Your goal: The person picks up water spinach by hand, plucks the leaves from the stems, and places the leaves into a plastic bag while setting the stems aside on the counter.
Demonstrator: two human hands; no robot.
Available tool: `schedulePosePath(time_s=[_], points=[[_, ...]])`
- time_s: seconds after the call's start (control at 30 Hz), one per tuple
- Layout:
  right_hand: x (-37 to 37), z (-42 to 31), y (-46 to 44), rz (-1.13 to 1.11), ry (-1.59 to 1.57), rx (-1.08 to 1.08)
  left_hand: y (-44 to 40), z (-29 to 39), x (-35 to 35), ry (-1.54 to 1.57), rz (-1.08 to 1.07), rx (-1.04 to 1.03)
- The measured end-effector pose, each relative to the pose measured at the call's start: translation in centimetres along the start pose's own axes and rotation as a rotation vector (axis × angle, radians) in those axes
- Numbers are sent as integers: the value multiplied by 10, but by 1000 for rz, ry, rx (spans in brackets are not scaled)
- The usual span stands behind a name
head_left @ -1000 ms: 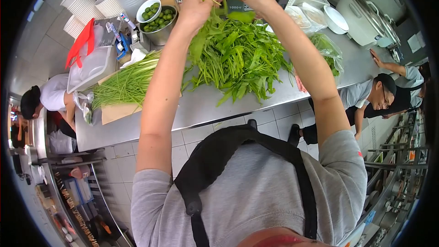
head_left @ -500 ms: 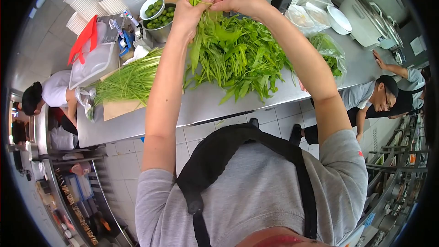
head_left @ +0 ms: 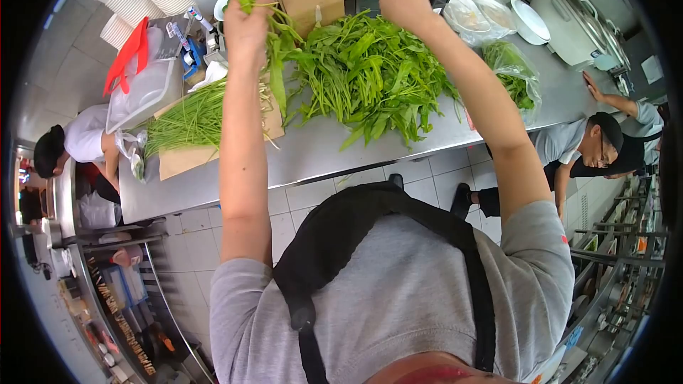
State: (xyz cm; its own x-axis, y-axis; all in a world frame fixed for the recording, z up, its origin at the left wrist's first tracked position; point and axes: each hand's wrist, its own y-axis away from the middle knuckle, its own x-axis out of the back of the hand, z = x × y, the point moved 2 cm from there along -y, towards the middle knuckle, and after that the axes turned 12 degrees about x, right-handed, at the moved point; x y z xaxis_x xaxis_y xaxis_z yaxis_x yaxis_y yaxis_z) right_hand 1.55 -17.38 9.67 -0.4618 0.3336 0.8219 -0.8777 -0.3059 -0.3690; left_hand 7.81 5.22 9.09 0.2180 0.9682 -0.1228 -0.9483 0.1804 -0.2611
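Stainless-steel desk [head_left: 163, 195] carries the heap of leafy greens [head_left: 370, 75]. Half a second ago both hands met over one bunch; now they are apart. Left hand [head_left: 247, 32] has swung leftward, grasping the leafy stems [head_left: 279, 53]; right hand [head_left: 407, 3] hovers beyond the heap, and I cannot tell whether it pinches anything. So only the left clearly keeps hold.

1. A bare strip of bench [head_left: 320, 160] runs along the front, below the greens [head_left: 370, 82].
2. Between left hand [head_left: 246, 28] and right hand [head_left: 404, 1], the box [head_left: 311, 8] blocks the back.
3. Bare metal separates bag [head_left: 516, 75] from cooker [head_left: 569, 25].
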Motion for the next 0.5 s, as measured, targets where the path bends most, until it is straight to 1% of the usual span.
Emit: schedulePosePath(time_s=[0.07,0.1,0.13,0.17,0.2,0.23,0.27,0.3,0.33,0.37,0.4,0.43,0.47,0.5], points=[[-12,-8,2,33,-42,17,0,-2,12,95,-15,69],[-15,-12,1,67,-84,35,1,-2,13,94,-15,69],[-21,-13,-2,-34,-88,4,2,-1,15,77,-23,63],[-27,-15,-3,-31,-89,5,2,0,16,61,-31,55],[-38,-15,-4,-55,-190,-45,3,0,17,60,-29,51],[-44,-15,-5,-80,-290,-94,4,-3,14,31,-81,23],[-49,-14,-8,-75,-288,-91,5,-5,12,2,-132,-6],[-47,-13,-11,-14,-432,-110,5,-6,9,2,-128,-12],[-44,-12,-15,46,-575,-125,5,-9,5,-45,-160,42],[-42,-10,-18,47,-572,-114,5,-15,2,-91,-189,99],[-24,-11,-20,182,-621,-63,2,-24,0,-96,-222,35],[-8,-11,-22,317,-670,-16,-2,-27,-4,-96,-217,35],[5,-11,-26,331,-627,40,-6,-31,-10,-134,-246,47],[14,-11,-28,331,-626,39,-7,-32,-16,-172,-277,58]])
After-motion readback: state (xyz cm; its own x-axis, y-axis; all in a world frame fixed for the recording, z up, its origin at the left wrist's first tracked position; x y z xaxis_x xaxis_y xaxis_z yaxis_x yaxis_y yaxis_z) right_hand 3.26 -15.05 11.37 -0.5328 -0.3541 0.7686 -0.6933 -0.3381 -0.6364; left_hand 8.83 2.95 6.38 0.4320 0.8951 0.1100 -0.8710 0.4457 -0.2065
